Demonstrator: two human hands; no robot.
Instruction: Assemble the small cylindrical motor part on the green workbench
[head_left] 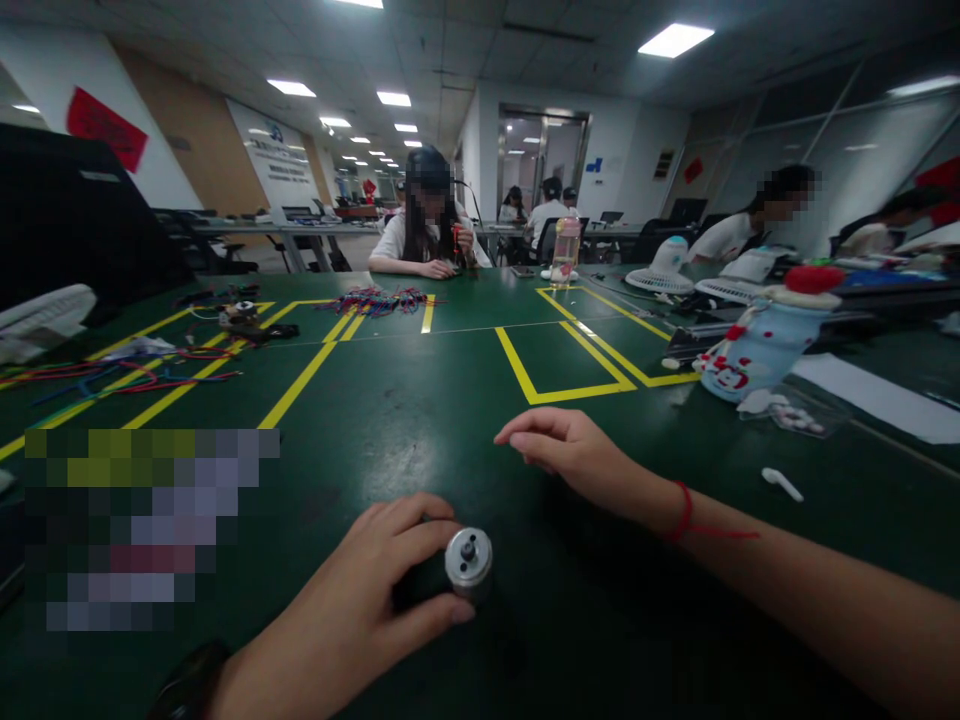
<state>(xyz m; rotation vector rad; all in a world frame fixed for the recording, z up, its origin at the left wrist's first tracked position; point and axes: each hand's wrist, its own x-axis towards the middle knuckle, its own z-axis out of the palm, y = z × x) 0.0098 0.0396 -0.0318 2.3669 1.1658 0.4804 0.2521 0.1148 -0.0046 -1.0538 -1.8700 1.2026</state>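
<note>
Two hands sit low in the frame over a dark green table [420, 400] marked with yellow tape lines. The left hand [367, 600], at lower centre, is curled around a small cylindrical motor [466, 562]: the thumb lies along the upper side and the fingers wrap the dark body from below, so the silver end cap with its short shaft faces the camera. Its grip is closed on the motor, though the dark body is hard to make out against the table and may be resting on it. A black wristband [187, 680] shows at the wrist near the bottom edge.

The right hand [570, 450], just right of centre, holds nothing. It is loosely curled with the fingers bent inward and pointing left, low over the table and apart from the motor. A red string bracelet [684, 510] circles its wrist.

At right of centre lies a small white plastic piece [781, 483], well apart from both hands. Further up on the right stands a pale blue bottle [757, 340] with a red cap, tilted. A bundle of coloured wires [379, 300] lies at upper centre before a seated person [427, 235], and more wires [135, 375] spread at the left edge.
</note>
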